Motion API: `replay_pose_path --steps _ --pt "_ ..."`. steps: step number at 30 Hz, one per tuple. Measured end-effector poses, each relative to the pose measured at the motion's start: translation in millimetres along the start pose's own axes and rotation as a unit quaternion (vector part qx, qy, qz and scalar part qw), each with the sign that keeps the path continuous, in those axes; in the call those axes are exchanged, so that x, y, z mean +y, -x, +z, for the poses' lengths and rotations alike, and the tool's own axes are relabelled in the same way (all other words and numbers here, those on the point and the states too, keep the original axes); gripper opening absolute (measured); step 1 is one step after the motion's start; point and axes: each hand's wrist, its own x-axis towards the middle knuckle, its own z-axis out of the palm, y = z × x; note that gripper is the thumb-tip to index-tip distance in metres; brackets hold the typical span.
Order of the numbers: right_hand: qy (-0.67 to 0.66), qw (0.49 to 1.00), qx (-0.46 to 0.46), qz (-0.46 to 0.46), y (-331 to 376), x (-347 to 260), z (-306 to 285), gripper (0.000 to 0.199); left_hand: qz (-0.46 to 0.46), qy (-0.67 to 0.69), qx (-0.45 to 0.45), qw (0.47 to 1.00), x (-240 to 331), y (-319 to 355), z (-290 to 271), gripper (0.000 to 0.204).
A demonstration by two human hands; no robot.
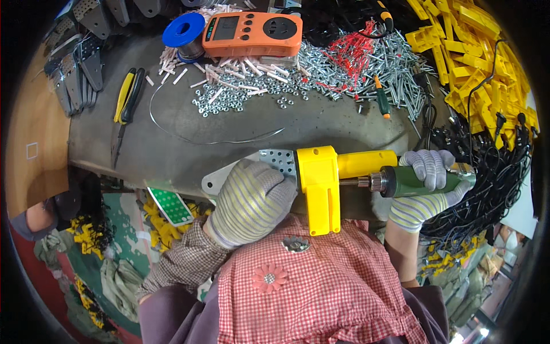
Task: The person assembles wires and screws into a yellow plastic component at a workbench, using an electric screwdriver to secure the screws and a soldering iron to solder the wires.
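Up top, grey workbench (172,155) cluttered; left hand (252,200) clamps yellow part (318,183), right hand (427,186) grips screwdriver (401,180).

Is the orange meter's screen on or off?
Cannot tell. The orange meter lies face up, its screen dim and grey, no readout legible.

Your gloved left hand (250,200) presses a perforated metal plate (252,166) against a yellow plastic part (319,186). Your gloved right hand (427,189) grips a green screwdriver (412,180), its tip at that part. Screws (395,69) and nuts (240,97) litter the table (321,123).
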Motion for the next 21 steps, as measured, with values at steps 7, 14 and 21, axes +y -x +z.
replay_pose_path --steps 7,14,21 --pt "-0.024 0.999 -0.036 -0.026 3.2 0.7 -2.8 0.057 0.030 0.047 0.008 0.998 -4.5 -6.5 2.6 0.026" --pt "-0.014 1.000 -0.021 0.013 6.6 0.7 5.7 0.074 -0.004 0.046 0.060 0.997 4.4 -15.0 -3.0 0.028" --pt "0.392 0.915 0.094 -0.033 -19.7 -90.5 56.7 0.073 -0.019 0.066 0.039 0.997 5.3 -16.4 -6.1 0.025"
